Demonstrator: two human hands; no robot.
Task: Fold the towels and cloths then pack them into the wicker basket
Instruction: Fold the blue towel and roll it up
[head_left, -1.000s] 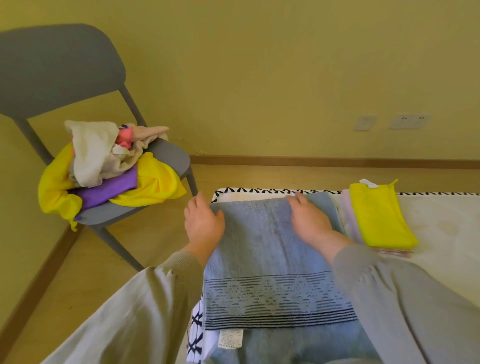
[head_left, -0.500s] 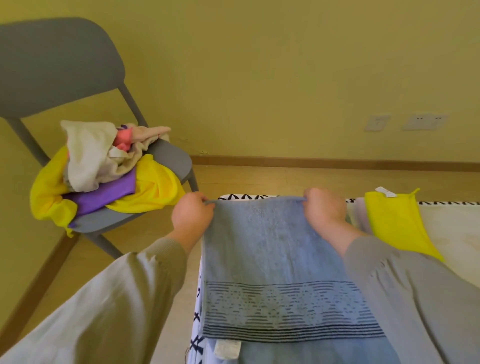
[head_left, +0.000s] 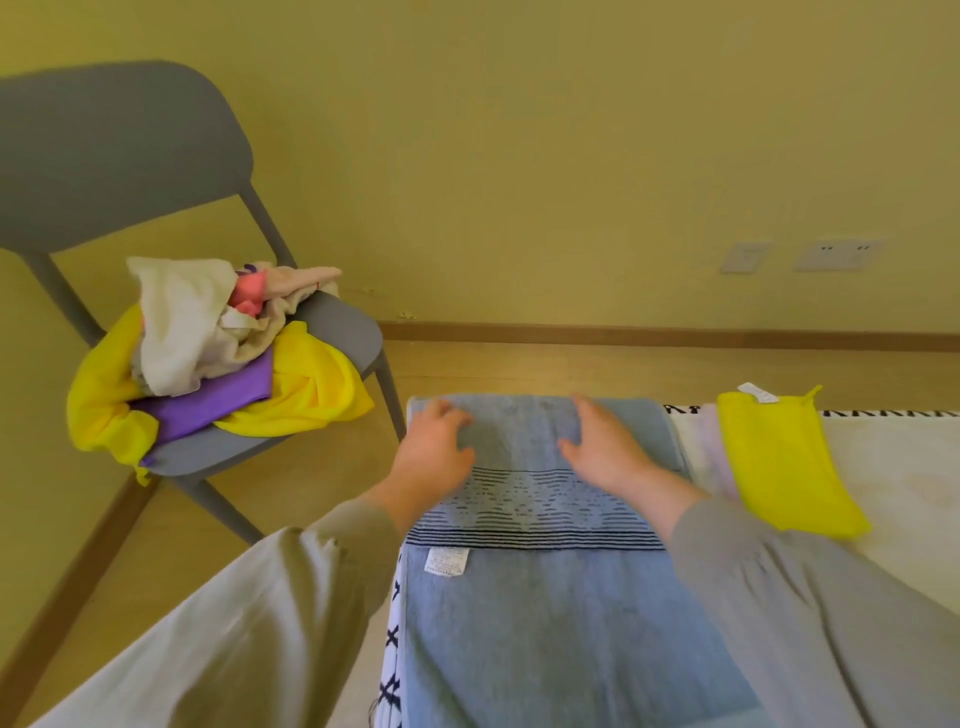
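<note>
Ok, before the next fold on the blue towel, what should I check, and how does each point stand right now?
1. Both hands on the towel: ok. Left hand and right hand lie on the towel.
2. Fingers spread, nothing pinched: ok, though the hands are a little blurred.
3. Far edge of the fold straight: ok, it runs about level.
4. Folded stack out of the way: ok. The yellow cloth lies to the right of the towel, apart from it.
5. All cloths folded: not ok. A loose pile lies on the chair.
6. Basket within reach: cannot tell, it is not in view.
</note>
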